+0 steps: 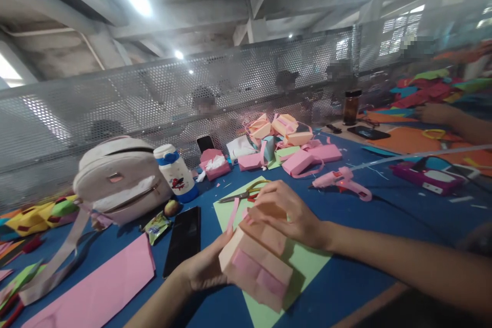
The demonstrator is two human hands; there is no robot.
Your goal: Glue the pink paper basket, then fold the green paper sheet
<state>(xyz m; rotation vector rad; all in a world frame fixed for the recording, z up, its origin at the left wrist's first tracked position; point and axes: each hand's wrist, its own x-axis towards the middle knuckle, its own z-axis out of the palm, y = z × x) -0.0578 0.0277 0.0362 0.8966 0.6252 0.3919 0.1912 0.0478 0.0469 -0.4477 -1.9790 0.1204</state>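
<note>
A small peach paper box (265,266) with pink panels is tilted above a light green sheet (311,266). My left hand (209,266) is closed around its left side, the thumb on the upper edge. My right hand (284,210) bends over the far edge of the box, its fingers pressed together on the paper there; the fingertips are partly hidden. A narrow pink paper strip (232,214) stands up from the box between the two hands. Just beyond the right hand, scissors (242,196) with yellow and red handles lie on the green sheet.
A pink glue gun (342,183) lies to the right, its cord trailing. Finished-looking paper bags (302,161) are piled at the back. On the left are a black phone (182,241), a white backpack (119,179), a bottle (176,171) and pink paper (100,287). Another person's arm (457,120) reaches in at right.
</note>
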